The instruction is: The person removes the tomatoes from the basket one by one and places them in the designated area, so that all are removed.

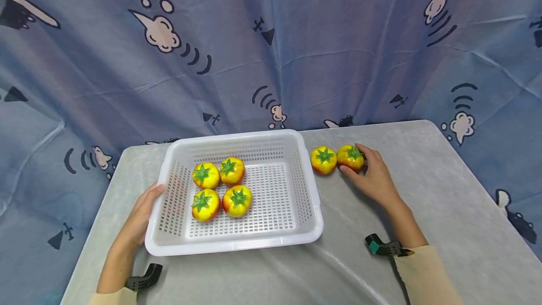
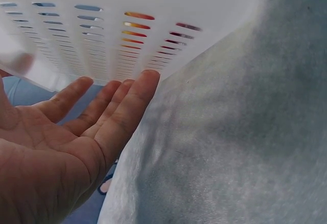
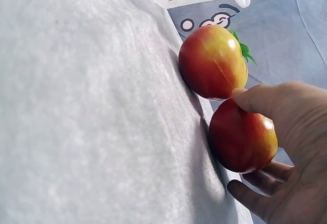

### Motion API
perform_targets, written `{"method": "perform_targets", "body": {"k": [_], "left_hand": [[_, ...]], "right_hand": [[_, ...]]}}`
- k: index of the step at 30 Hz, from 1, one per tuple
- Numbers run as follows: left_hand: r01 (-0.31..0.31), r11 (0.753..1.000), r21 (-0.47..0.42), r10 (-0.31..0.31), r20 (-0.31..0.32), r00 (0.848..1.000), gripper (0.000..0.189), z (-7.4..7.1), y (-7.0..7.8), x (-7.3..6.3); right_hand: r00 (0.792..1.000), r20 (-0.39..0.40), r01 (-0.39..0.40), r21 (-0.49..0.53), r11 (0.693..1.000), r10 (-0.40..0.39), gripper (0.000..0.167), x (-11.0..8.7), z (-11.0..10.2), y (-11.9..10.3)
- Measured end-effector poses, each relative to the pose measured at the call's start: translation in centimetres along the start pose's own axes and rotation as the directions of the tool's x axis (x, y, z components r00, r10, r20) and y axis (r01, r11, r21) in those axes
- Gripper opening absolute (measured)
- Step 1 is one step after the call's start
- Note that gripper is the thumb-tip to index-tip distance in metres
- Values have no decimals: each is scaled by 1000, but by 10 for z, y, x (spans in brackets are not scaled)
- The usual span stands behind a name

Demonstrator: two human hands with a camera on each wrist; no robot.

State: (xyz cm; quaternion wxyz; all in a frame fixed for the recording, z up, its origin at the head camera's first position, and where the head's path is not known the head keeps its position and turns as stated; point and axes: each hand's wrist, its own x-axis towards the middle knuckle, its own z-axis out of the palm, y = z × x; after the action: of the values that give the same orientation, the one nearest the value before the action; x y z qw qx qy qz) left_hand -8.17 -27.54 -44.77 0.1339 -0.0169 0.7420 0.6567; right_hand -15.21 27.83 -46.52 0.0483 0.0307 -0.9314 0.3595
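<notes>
At the left side of a white plastic basket, my left hand holds the rim. In the left wrist view the fingers of this hand extend along the outside of the slotted wall. My right hand grips a yellow-red toy tomato with a green star-shaped top, thumb on one side and fingers around the other. A second tomato sits right beside it, between it and the basket. In the right wrist view, the gripped tomato is close to the table surface.
Inside the basket, several similar tomatoes are grouped toward the left. The grey-covered table extends to the right and in front. A blue patterned curtain hangs behind the table's back edge.
</notes>
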Motion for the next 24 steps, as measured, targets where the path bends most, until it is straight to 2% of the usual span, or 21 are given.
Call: {"method": "perform_targets", "body": {"k": [14,24], "left_hand": [[7,1000,12,-7,-11,1000,70,0,2,0],[2,1000,9,-2,-14,1000,70,1,2,0]], "right_hand": [[999,-21,26,-9,1000,-26,73,1,-1,-2],[1000,2,-7,-8,1000,7,80,0,-2,-1]]}}
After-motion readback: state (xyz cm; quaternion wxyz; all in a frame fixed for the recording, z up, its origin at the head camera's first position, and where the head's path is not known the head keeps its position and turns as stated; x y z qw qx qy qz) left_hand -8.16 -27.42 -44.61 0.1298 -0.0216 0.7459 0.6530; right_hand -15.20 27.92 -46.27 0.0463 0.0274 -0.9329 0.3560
